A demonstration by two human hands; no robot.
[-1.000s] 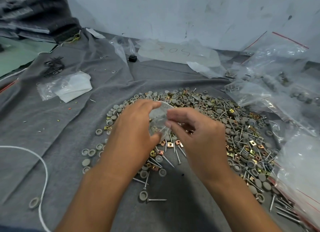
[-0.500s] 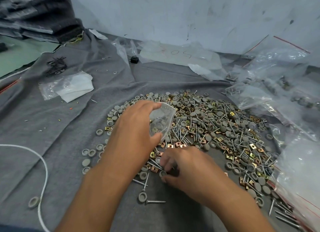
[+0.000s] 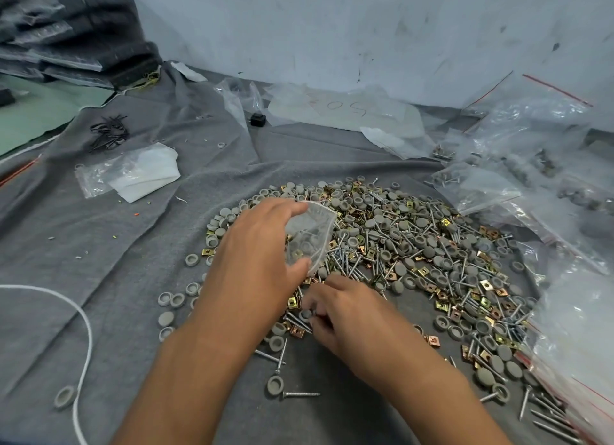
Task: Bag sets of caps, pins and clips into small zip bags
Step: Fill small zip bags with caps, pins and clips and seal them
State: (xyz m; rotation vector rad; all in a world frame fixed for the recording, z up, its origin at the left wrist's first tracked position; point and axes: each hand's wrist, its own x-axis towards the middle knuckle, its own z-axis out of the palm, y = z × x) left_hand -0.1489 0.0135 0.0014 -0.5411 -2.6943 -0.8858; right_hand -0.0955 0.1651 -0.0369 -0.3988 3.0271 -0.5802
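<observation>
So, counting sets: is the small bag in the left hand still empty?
No. The small bag, gripped by the left hand, already shows grey caps and a gold clip through the plastic.

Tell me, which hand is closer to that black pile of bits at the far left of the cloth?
Left. The left hand, holding the small zip bag, lies nearer the black pile; the right hand is further right and lower.

The right hand [image 3: 345, 315] is motion-blurred — its grip unreadable; big plastic bags [image 3: 578, 345] run off the right edge.
</observation>
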